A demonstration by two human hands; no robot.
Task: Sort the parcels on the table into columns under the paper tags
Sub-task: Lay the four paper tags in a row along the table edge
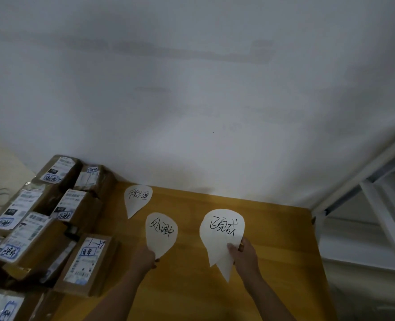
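Observation:
Three white teardrop paper tags with black handwriting are over the yellow wooden table (pixel 273 251). One tag (pixel 137 199) lies flat near the wall. My left hand (pixel 145 258) pinches the lower tip of the middle tag (pixel 161 232). My right hand (pixel 243 253) grips the right tag (pixel 223 230), with another sheet behind it. Several brown cardboard parcels (pixel 57 218) with white shipping labels crowd the table's left side; one parcel (pixel 87 262) lies nearest my left arm.
A white wall rises right behind the table. A white metal shelf frame (pixel 377 205) stands off the table's right edge. Bare tabletop shows in front of and to the right of the tags.

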